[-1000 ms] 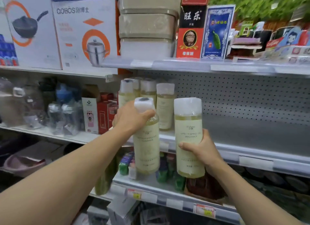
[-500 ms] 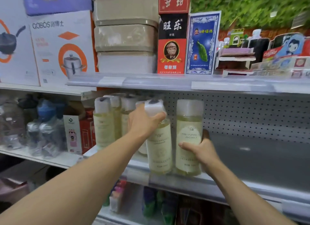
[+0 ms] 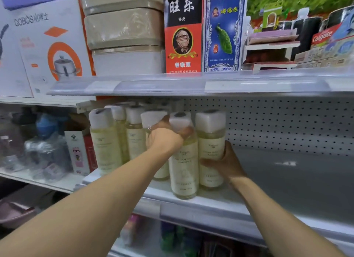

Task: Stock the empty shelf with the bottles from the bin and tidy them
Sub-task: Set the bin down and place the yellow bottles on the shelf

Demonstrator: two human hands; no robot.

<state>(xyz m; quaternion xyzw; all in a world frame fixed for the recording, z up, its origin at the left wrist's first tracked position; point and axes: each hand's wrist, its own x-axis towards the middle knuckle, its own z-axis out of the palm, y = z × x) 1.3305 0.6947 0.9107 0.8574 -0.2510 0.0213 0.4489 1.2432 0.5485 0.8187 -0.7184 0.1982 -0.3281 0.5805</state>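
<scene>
Both gripped square-capped bottles [image 3: 183, 161] now shelved, seemingly.

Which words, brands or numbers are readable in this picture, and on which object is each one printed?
"GOBOS": white cookware box, upper shelf.
"旺乐", "扑克", "老巢頭": black and red box.
"扑克": blue box with a peacock; its other characters are unclear.
"Colgate": red toothpaste carton.
Labels on the bottle in the left hand and the bottle in the right hand: too blurred to read.
Price strips on the shelf edge: no text is readable.

Head camera faces the shelf [image 3: 287, 180] closely, looking slightly downward.
</scene>
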